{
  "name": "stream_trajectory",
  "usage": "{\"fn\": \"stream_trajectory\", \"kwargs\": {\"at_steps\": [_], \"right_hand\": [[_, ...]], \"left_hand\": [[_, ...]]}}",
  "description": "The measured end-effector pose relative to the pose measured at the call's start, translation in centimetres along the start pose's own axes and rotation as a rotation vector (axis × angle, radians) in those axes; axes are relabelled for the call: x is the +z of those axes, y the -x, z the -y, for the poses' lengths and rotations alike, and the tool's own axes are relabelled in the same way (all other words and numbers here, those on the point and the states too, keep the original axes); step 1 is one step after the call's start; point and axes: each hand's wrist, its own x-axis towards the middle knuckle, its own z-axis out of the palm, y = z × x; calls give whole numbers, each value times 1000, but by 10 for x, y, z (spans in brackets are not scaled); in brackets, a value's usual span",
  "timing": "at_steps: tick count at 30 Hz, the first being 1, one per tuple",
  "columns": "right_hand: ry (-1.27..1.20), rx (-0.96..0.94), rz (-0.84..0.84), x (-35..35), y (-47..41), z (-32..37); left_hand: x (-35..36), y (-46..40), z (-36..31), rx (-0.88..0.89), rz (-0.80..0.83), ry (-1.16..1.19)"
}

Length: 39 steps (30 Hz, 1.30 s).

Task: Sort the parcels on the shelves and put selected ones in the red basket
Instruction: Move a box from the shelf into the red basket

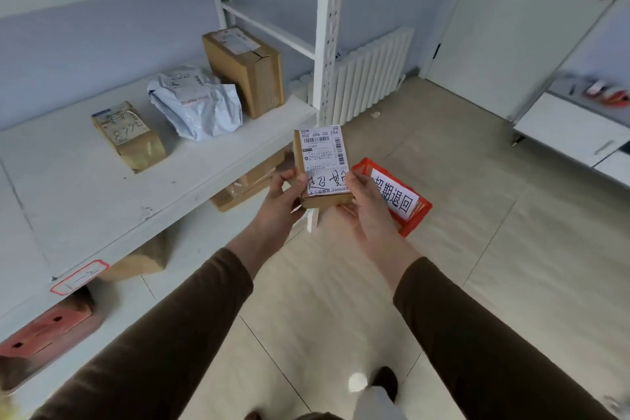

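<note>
- The left hand (284, 196) and the right hand (366, 201) both hold a small brown box (322, 167). It is up in the air, in front of the shelf (102, 181) and above the floor.
- Each grip is wrapped round the bottom end of the box, thumbs on the front, with the label facing up.
- The box looks like stiff cardboard and seems light, since fingers alone keep it up. The flat sides are the best place to hold it. The paper label may be a bit smooth.
- Just behind the hands, the red basket (414, 215) sits on the floor with a white sign on it. I think the box could drop in there easily.
- Farther back on the shelf lie another small brown parcel (128, 136), a soft grey bag parcel (196, 102) that would squash, and a big box (245, 68) that likely needs two hands.
</note>
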Motion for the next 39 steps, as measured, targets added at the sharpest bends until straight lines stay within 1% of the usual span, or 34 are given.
{"fn": "stream_trajectory", "kwargs": {"at_steps": [6,11,17,21,27,30,32,34,36,39], "right_hand": [[46,45,-98,-118,-62,51],[45,93,-123,-203,-110,77],[91,155,-125,-254,-172,95],[150,186,-124,-277,-223,110],[174,232,-144,-321,-306,130],[220,257,-79,-344,-334,131],[237,280,-13,-361,-355,126],[229,333,7,-381,-377,120],[198,396,5,-402,-397,114],[81,529,-59,-436,-428,107]], "left_hand": [[109,-73,47,-83,19,-26],[184,-116,88,-154,27,-47],[228,-178,119,-247,3,-5],[248,-232,139,-309,-15,12],[286,-314,163,-386,-12,34],[304,-344,181,-402,-66,71],[319,-363,195,-399,-132,108],[334,-382,212,-403,-204,145],[352,-400,234,-418,-271,177],[382,-429,273,-433,-357,207]]}}
